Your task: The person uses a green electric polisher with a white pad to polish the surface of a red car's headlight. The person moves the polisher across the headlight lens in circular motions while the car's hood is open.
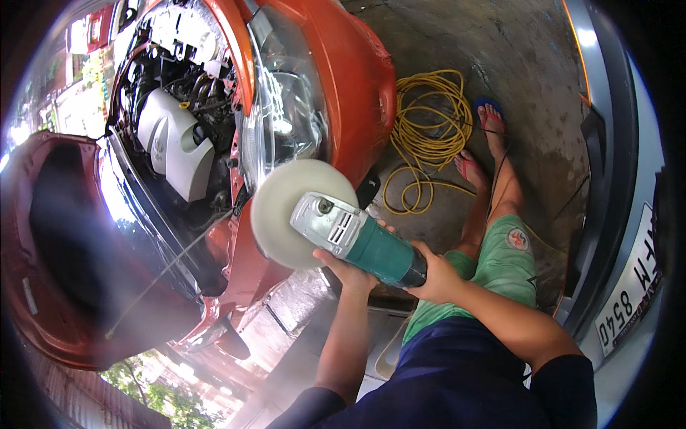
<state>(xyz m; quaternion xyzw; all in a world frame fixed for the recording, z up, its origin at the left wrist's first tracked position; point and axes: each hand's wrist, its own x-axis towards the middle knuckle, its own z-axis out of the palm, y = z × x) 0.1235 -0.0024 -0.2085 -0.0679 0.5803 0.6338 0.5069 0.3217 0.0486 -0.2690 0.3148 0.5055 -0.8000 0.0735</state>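
Observation:
With both hands I hold an electric polisher, which has a teal body, a silver metal head and a black rear end. My left hand closes around the body from beneath, just behind the head; fingertips show along its far side. Around the rear end, my right hand is wrapped. A round whitish pad on the polisher lies in front of the lower edge of the car's clear headlight. Whether the pad touches the lens or bumper, I cannot tell.
An orange-red car stands at left, its hood raised on a thin prop rod. The engine cover is exposed. A coiled yellow cord lies on the concrete floor by my feet. Another vehicle is close at right.

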